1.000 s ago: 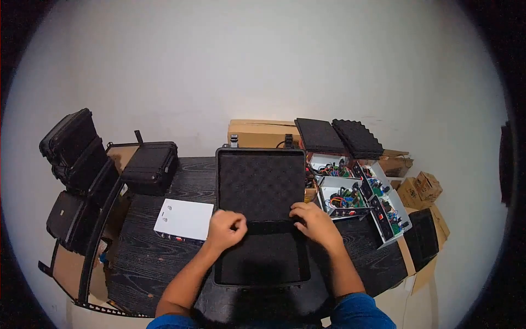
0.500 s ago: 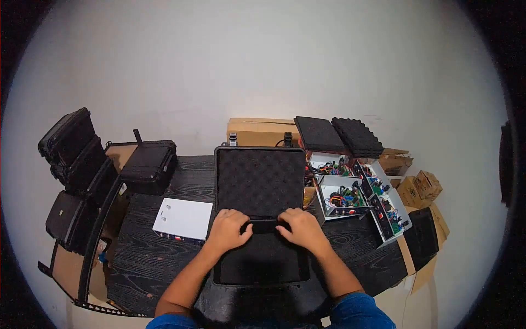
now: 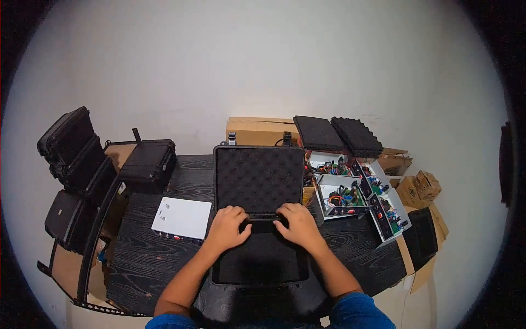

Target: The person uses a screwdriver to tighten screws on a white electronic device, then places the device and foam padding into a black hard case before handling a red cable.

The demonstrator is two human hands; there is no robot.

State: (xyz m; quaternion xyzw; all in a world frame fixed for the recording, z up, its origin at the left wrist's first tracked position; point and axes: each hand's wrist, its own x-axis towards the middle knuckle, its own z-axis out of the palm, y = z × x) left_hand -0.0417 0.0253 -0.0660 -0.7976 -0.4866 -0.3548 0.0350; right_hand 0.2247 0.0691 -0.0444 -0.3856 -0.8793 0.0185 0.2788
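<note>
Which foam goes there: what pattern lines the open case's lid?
Black egg-crate bumps line the open black case's lid, per the head view.

Plain white wall [image 3: 263,66] filled the whole upper view, evenly lit, slightly dimmer toward the edges. Dark wood-grain table [image 3: 148,257] stood against it. Stacked black hard cases [image 3: 74,151] sat off the table's left end, another closed black case [image 3: 148,164] on the table's far left corner. White flat box [image 3: 182,217] lay on the tabletop. Cardboard box [image 3: 260,131] sat against the wall at the far edge, two black foam sheets [image 3: 337,136] beside it. White open boxes with wiring and circuit boards [image 3: 356,197] crowded the right end. Small cardboard boxes [image 3: 419,187] sat past the right edge.
</note>
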